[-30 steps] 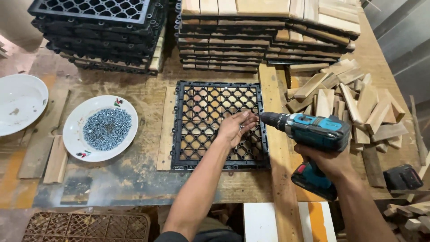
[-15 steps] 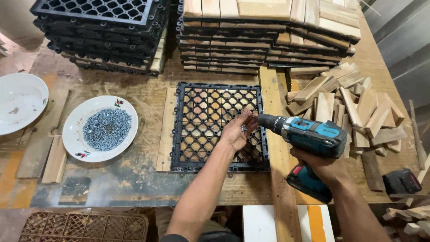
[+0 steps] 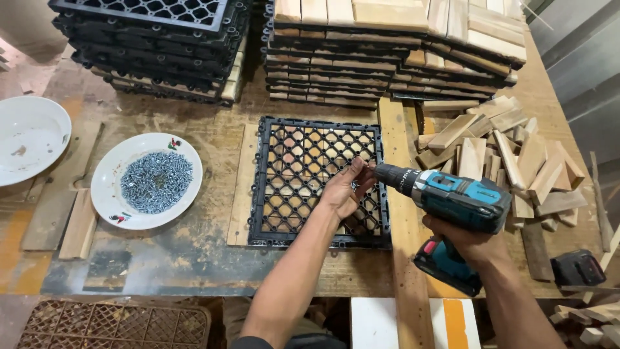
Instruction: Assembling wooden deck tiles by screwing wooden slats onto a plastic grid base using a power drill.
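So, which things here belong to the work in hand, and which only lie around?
In use:
left hand
right hand
cordless drill
black grid tile
plate of screws

Lying about:
empty white plate
loose wood blocks
stacked tiles
spare battery

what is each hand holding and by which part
The right hand holds the teal cordless drill by its handle. The left hand has its fingertips at the drill's tip over the black grid tile; anything pinched there is too small to tell.

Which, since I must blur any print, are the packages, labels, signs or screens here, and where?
No packages, signs or screens.
Drill: teal and black, in the right hand; small dark label patch on top.
Plate: white, round, at left; small red-green painted marks on rim.
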